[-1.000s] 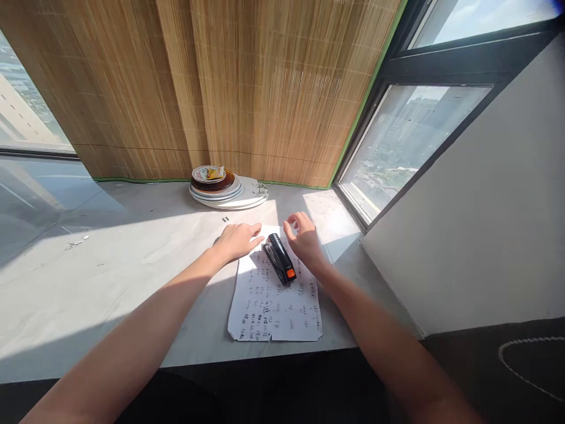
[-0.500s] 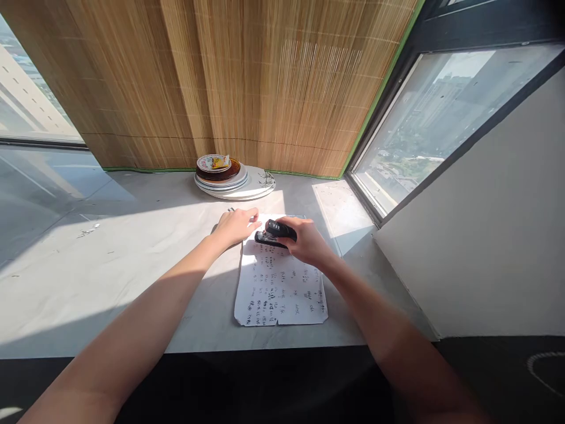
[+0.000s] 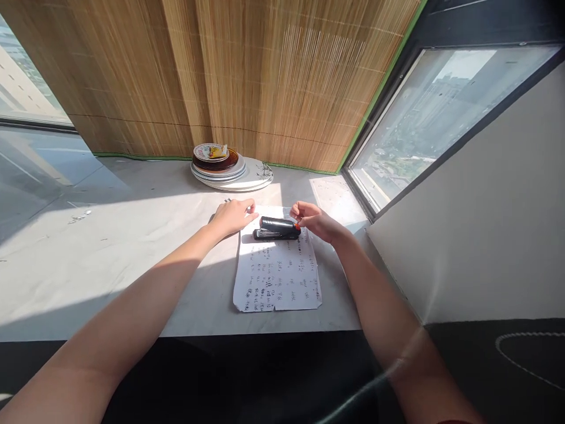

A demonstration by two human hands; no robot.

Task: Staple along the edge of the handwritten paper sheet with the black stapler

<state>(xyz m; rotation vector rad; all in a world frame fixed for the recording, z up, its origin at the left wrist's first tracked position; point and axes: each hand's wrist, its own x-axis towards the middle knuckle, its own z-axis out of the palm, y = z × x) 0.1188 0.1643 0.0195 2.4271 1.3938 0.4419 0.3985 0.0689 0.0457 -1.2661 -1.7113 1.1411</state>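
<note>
A black stapler [image 3: 278, 225] with a red rear end lies across the upper part of a handwritten paper sheet [image 3: 278, 282]. Its jaws are parted toward the left. At that red end is my right hand [image 3: 318, 222], fingers curled and thumb and forefinger closed against it. My left hand [image 3: 233, 217] rests on the sheet's upper left edge, thumb and forefinger apart, left of the stapler. A small dark thing [image 3: 228, 200] sticks out beyond the left hand; most of it is hidden.
Behind the hands stands a stack of plates [image 3: 220, 168] with a small yellow packet [image 3: 218, 151] on top. A bamboo blind [image 3: 238, 76] hangs behind it. White scraps [image 3: 80, 217] lie on the marble-look counter [image 3: 132, 218]. A window [image 3: 410, 129] and white wall [image 3: 477, 235] bound the right side.
My right hand has slid from around the stapler's top back to its red rear end. The stapler's top now lies level along the base. My left hand stays at the sheet's edge.
</note>
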